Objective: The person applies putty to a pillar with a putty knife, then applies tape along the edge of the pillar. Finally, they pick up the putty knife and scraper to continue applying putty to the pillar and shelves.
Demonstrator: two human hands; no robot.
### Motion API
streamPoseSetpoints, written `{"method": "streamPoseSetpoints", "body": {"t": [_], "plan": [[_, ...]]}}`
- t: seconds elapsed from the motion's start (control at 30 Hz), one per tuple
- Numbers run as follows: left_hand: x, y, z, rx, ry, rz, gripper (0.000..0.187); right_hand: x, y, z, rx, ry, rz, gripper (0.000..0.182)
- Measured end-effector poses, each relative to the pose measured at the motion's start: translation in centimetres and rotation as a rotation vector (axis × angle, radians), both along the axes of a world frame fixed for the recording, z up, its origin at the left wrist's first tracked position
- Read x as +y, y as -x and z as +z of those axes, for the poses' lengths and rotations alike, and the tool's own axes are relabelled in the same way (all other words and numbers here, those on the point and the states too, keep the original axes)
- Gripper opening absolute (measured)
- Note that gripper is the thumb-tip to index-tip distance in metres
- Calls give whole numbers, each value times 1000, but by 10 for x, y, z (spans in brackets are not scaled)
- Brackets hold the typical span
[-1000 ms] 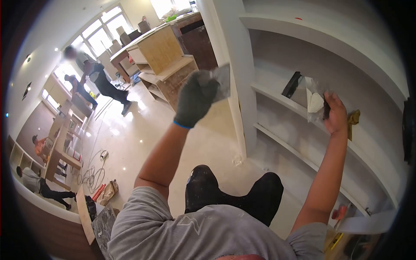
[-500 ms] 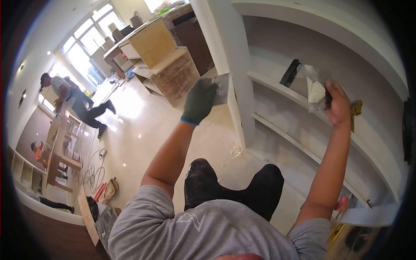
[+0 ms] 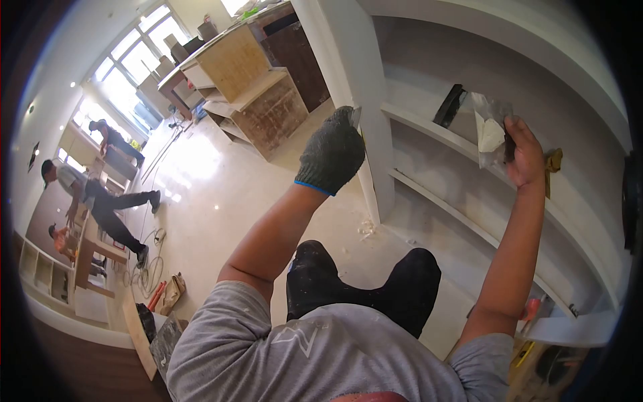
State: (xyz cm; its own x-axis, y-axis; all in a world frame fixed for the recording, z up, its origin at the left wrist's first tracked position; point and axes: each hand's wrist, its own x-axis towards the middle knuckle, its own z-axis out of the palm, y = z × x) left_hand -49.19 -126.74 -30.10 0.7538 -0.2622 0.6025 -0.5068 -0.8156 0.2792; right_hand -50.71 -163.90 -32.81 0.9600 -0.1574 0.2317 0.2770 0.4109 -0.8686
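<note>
My left hand (image 3: 331, 151), in a dark grey glove with a blue cuff, is closed at the front edge of the white upright panel (image 3: 372, 134). A putty knife (image 3: 356, 117) sticks out of its fist, seen nearly edge-on against the panel. My bare right hand (image 3: 526, 151) grips a broad, shiny scraper blade (image 3: 492, 104) in front of the shelves. A lump of white putty (image 3: 491, 135) sits on that blade. The handle is mostly hidden behind my fingers.
White curved shelves (image 3: 435, 137) fill the right side, with a black object (image 3: 450, 106) on one. Wooden cabinets (image 3: 261, 110) stand behind. Cables (image 3: 144, 275) and white crumbs (image 3: 366, 230) lie on the floor. At left a person (image 3: 100, 201) strides; others are beyond.
My left hand has turned, so its blade shows edge-on rather than broad. My right hand has barely shifted. The person at left has moved leftward and nearer, revealing another person behind.
</note>
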Motion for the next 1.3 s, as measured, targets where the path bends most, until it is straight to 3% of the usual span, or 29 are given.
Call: {"method": "streamPoseSetpoints", "body": {"t": [0.2,0.3,0.4,0.53,0.6,0.7,0.8,0.9,1.0,1.1,1.23,1.3], "plan": [[2,-4,22,-114,-42,21,27,-9,-9,-8,-8,-43,63,20],[14,-12,22,-383,-347,65,24,-9,-8,-8,-29,-32,74,19],[13,9,33,-346,-22,-13,29,-4,-6,-6,-13,-42,15,18],[34,7,14,-28,20,-43,26,-8,-7,-8,-24,-3,32,18],[41,-6,0,148,160,-32,26,-8,-6,-8,-27,-5,42,18],[51,-32,-21,170,152,-81,27,-8,-7,-8,-24,-11,41,17],[57,-31,-19,-75,-126,-76,27,-7,-5,-6,-23,-20,42,16],[42,4,5,259,18,171,25,2,-1,-1,29,-41,-70,14],[37,19,-2,79,-118,-37,29,-7,-8,-9,-32,-16,10,14],[26,11,-3,25,-378,-39,33,-7,-6,-7,-27,-34,33,16],[4,3,-2,225,-77,19,31,-9,-7,-9,-28,-3,26,19],[0,-1,-1,131,-139,56,30,-4,-4,-5,-35,1,18,20]]}}
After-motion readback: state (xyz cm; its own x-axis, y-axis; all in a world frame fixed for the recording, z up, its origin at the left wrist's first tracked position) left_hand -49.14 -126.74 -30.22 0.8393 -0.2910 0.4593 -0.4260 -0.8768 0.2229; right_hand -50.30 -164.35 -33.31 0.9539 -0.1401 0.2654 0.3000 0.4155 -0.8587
